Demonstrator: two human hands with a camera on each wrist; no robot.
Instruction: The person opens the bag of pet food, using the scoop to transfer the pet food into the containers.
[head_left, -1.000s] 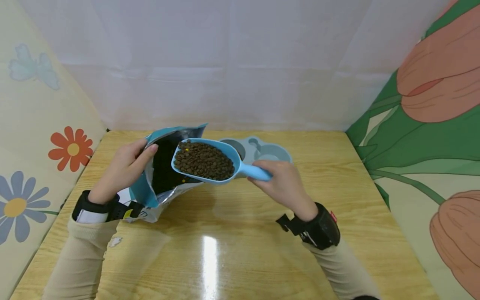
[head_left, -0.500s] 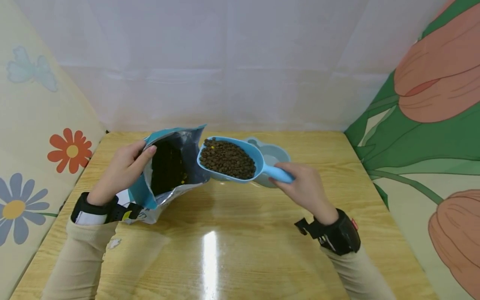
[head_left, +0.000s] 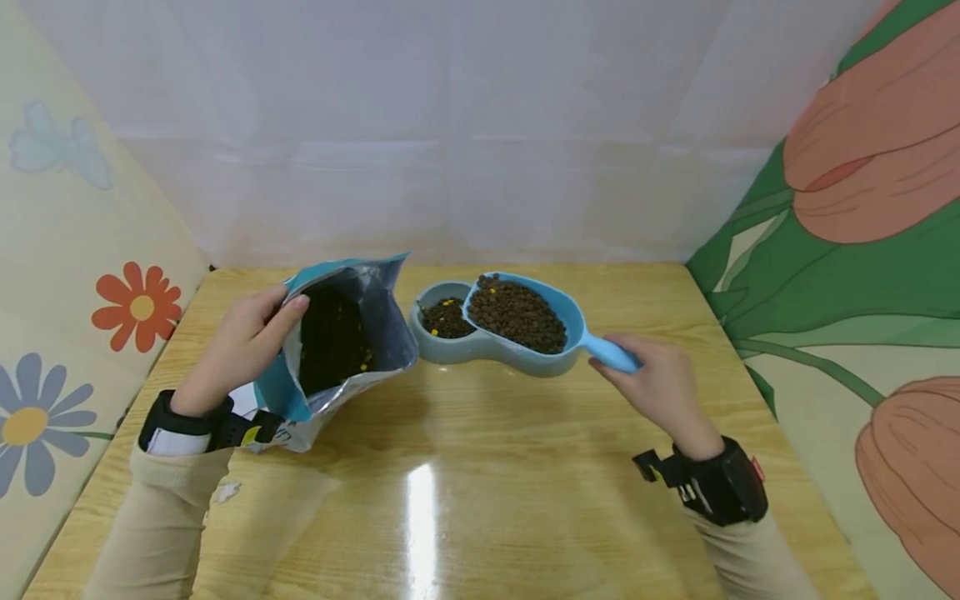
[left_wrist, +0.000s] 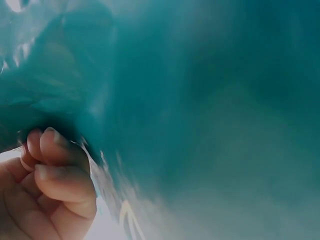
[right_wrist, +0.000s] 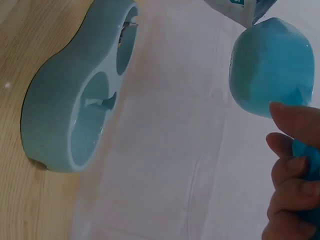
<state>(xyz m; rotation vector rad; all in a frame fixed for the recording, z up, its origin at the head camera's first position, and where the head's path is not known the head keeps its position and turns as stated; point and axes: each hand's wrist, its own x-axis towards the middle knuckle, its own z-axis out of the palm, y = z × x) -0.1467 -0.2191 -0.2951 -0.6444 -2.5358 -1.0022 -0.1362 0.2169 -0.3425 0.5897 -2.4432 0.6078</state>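
My left hand (head_left: 243, 354) grips the near-left rim of a teal and silver pet food bag (head_left: 277, 387), its thumb over the edge. Dark kibble lies inside the gaping bag. In the left wrist view, curled fingers (left_wrist: 62, 185) are at the bag's teal side. My right hand (head_left: 656, 379) holds the handle of a light blue scoop (head_left: 573, 317) heaped with brown kibble (head_left: 517, 317). The scoop is above the right part of a grey-blue double pet bowl (head_left: 450, 350), mostly hiding it. Brown kibble with yellow bits (head_left: 447, 319) lies in the bowl's left compartment.
The wooden table (head_left: 480, 467) ends at a white sheet (head_left: 465, 150) behind the bowl. Printed flower panels (head_left: 847, 350) flank both sides. A small white scrap (head_left: 227, 492) lies near my left sleeve. In the right wrist view, the bowl's right compartment (right_wrist: 87, 132) shows.
My right hand has carried the filled scoop rightward, from over the bag's mouth to above the bowl's right part. The kibble in the left compartment has come into view. My left hand has stayed on the bag.
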